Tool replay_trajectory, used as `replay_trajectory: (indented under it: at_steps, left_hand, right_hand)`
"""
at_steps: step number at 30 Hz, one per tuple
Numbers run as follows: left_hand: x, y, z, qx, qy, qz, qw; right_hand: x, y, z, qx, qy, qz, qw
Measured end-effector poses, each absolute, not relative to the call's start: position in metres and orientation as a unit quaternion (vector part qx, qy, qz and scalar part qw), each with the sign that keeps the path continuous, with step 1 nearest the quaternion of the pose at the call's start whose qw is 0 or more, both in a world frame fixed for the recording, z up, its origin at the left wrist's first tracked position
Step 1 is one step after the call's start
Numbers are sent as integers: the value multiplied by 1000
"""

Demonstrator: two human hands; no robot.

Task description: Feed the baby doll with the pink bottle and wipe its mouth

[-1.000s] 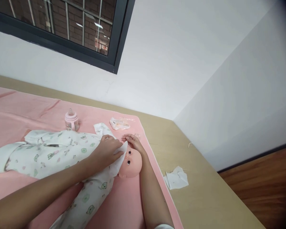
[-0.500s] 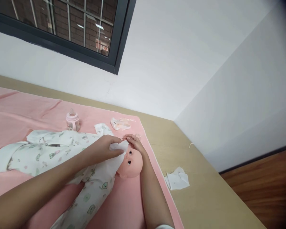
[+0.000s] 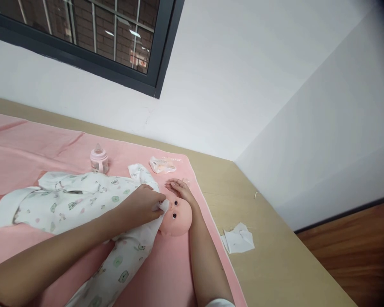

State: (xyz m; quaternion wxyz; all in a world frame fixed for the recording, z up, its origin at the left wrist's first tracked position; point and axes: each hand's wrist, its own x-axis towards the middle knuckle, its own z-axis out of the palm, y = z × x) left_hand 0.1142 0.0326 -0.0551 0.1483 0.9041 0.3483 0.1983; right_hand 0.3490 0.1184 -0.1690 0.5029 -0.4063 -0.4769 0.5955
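Observation:
A baby doll (image 3: 179,219) in a white patterned outfit (image 3: 83,200) lies on its back, its head toward the right. My left hand (image 3: 144,205) pinches a white tissue (image 3: 163,206) against the lower part of the doll's face. The mouth area is hidden by the tissue and fingers. At the far side of the head rests my right hand (image 3: 180,189), fingers stretched out and nearly together, palm turned to the doll's cheek. My right forearm runs along the crown of the head.
A pink mat (image 3: 166,273) covers much of the tan surface (image 3: 265,264). Behind the doll stand a pink-lidded baby bottle (image 3: 99,159) and a clear plastic packet (image 3: 162,165). A crumpled white tissue (image 3: 239,238) lies to the right. Walls and a dark-framed window (image 3: 156,55) rise behind.
My left hand has drawn slightly down and left on the doll's face, and less of the tissue shows outside the fingers. My right hand stays in place.

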Motion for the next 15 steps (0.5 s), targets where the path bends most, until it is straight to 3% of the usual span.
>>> replay_trajectory:
  at_steps: [15]
  left_hand:
    - [114,40,-58,909,365,166,112]
  right_hand:
    - [351,121,-173,-420,-472,594,498]
